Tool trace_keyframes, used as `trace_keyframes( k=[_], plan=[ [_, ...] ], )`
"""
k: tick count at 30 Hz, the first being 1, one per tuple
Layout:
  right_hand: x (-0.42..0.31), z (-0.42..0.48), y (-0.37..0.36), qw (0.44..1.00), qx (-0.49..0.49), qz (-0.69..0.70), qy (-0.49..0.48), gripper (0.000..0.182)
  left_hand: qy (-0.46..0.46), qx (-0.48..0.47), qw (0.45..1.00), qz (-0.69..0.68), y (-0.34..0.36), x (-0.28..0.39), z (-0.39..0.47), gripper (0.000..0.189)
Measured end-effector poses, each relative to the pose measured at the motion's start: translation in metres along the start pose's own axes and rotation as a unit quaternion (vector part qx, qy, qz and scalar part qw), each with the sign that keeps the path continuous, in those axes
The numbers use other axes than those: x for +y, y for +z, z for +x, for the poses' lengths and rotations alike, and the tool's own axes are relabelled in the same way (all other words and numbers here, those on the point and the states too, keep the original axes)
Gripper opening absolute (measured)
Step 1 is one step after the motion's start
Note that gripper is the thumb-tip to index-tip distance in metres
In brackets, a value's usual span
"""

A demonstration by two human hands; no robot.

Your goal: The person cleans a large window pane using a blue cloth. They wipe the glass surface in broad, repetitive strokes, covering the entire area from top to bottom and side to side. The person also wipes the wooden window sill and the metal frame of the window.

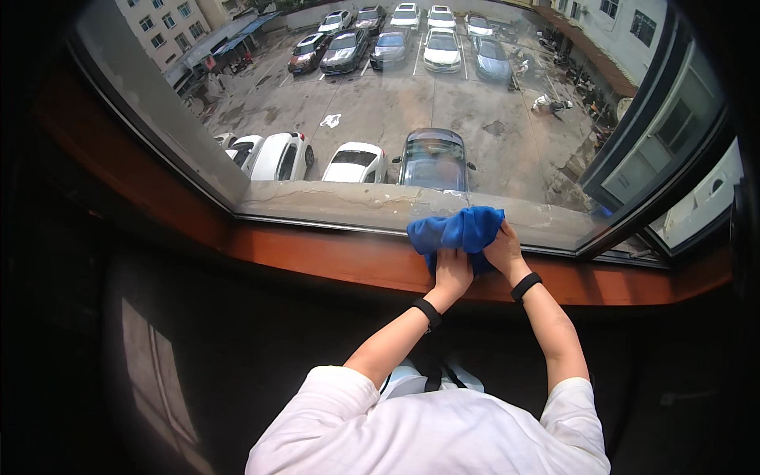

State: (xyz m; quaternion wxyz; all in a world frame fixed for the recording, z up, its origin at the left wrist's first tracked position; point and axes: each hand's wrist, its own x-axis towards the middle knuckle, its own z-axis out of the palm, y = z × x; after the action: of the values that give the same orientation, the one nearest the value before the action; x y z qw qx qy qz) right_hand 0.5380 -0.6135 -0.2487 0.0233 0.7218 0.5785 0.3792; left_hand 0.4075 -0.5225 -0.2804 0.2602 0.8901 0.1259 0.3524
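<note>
A bunched blue cloth (456, 230) is held in both hands above the reddish-brown windowsill (320, 252), close to the window glass. My left hand (453, 272) has its fingers tucked under the fold of the cloth, so the fingertips are hidden. On the right side, my right hand (506, 248) grips the cloth's edge, thumb side up. Part of the cloth hangs down behind the left hand toward the sill. Each wrist wears a black band. Whether the cloth touches the glass, I cannot tell.
The window's lower frame (356, 225) runs along the back of the sill. To the right is a dark-framed window sash (647, 184). Beyond the glass lie a concrete ledge (332, 199) and a car park with several cars (442, 50). Sunlight falls on the dark floor (157, 380) at left.
</note>
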Motion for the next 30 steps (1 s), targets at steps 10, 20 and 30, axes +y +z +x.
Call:
trace_keyframes(
  k=[10, 20, 30],
  plan=[
    [0.108, 0.087, -0.142, 0.973, 0.177, 0.084, 0.120, 0.043, 0.178, 0.163, 0.970, 0.007, -0.075, 0.102, 0.139, 0.049],
    [0.054, 0.244, -0.165, 0.934, 0.347, 0.047, 0.067, 0.027, 0.220, 0.256, 0.926, 0.169, -0.209, 0.026, 0.206, 0.054],
    [-0.058, 0.162, -0.033, 0.995, 0.033, 0.052, -0.074, 0.021, 0.039, 0.122, 0.985, 0.118, -0.114, -0.067, 0.070, 0.023]
  ],
)
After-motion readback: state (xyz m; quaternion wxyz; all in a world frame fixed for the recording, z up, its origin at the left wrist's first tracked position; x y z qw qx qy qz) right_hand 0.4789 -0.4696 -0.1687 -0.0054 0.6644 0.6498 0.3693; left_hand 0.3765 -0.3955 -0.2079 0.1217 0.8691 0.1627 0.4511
